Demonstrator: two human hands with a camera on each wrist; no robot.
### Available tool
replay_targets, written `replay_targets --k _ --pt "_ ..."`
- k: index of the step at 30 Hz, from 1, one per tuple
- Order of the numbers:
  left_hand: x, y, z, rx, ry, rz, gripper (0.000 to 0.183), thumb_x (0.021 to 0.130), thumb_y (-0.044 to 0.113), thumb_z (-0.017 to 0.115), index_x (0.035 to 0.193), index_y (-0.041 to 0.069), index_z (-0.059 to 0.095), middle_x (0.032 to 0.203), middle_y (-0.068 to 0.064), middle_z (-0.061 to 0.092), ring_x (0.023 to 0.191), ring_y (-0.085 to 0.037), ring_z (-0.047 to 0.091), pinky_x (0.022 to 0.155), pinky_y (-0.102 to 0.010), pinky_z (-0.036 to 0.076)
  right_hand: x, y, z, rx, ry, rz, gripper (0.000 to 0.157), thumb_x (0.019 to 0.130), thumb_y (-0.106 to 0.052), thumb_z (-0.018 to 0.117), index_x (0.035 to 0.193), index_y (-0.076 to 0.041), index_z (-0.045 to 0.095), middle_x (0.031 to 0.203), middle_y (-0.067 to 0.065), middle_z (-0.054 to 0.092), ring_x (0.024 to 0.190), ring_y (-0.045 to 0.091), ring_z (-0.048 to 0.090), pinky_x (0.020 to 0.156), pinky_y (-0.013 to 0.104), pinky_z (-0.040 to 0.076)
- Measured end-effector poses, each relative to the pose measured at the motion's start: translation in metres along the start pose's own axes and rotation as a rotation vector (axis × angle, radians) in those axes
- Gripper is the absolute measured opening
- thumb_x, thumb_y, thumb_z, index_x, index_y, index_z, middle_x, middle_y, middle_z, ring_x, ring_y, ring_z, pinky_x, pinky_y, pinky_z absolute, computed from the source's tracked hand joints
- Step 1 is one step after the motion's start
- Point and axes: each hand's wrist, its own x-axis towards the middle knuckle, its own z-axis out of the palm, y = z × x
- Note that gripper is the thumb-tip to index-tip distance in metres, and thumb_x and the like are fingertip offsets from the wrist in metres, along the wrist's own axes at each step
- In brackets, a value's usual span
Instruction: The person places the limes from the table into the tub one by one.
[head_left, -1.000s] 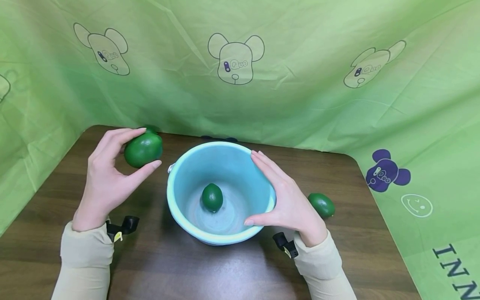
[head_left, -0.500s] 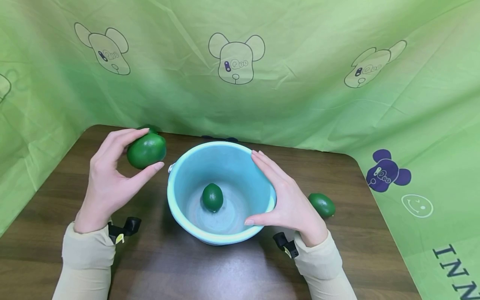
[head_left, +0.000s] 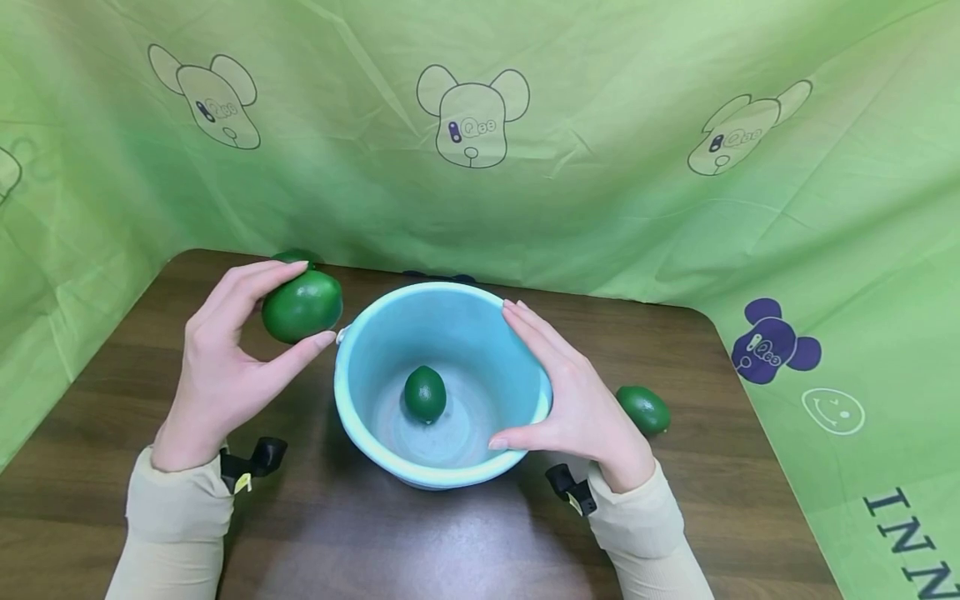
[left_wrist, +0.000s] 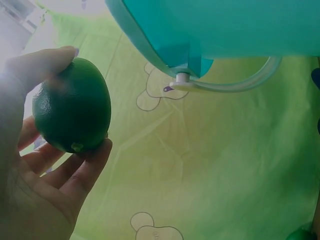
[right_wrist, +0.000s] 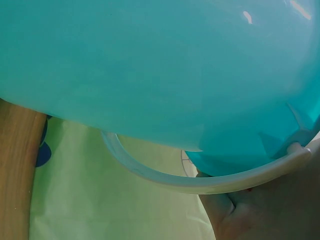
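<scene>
My left hand [head_left: 228, 362] holds a green lime [head_left: 302, 307] between thumb and fingertips, above the table just left of a light blue bucket [head_left: 347, 408]. The left wrist view shows the same lime [left_wrist: 75, 105] in the fingers, apart from the bucket. My right hand [head_left: 581, 404] grips the bucket's right rim, with its thumb over the near part and its fingers towards the far part. One lime [head_left: 425, 394] lies on the bucket's floor. In the right wrist view, the bucket wall [right_wrist: 150, 65] covers most of the hand.
Another lime [head_left: 642, 409] rests on the brown wooden table [head_left: 360, 550], right of my right wrist. Partly hidden behind my left fingers is a further lime [head_left: 293, 256]. The bucket's pale handle [right_wrist: 190, 185] hangs on its far side. Green printed cloth [head_left: 480, 208] surrounds the table.
My left hand has moved slightly right and nearer to me with the lime, closer to the bucket's rim. The right hand and the bucket have stayed in place.
</scene>
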Motion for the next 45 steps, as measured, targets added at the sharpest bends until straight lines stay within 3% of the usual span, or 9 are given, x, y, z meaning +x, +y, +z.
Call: replay_targets --k 14,24,45 --pt "-0.003 -0.002 0.005 -0.028 -0.015 0.034 0.056 0.074 0.007 0.083 0.127 -0.005 0.067 0.123 -0.019 0.065 0.117 -0.027 0.059 0.098 -0.026 0.047 -0.001 0.000 0.001 0.001 0.001 0.000 0.126 0.062 -0.072 0.086 0.161 -0.015 0.033 0.164 0.001 0.029 0.150 0.021 0.025 0.110 0.053 0.037" --pt "-0.003 0.000 0.007 -0.045 -0.007 0.080 0.059 0.090 0.040 0.076 0.125 -0.007 0.067 0.121 -0.020 0.066 0.118 -0.028 0.060 0.100 -0.029 0.047 -0.001 0.001 0.002 0.001 0.001 0.004 0.127 0.062 -0.073 0.086 0.161 -0.015 0.033 0.165 0.000 0.028 0.150 0.020 0.025 0.111 0.052 0.036" --pt "-0.007 0.006 0.013 -0.090 -0.031 0.122 0.059 0.093 0.042 0.074 0.123 -0.008 0.067 0.119 -0.019 0.068 0.114 -0.024 0.062 0.096 -0.027 0.049 -0.003 0.002 0.004 -0.004 0.005 0.005 0.126 0.062 -0.071 0.087 0.161 -0.015 0.033 0.165 0.000 0.028 0.150 0.020 0.024 0.110 0.054 0.037"
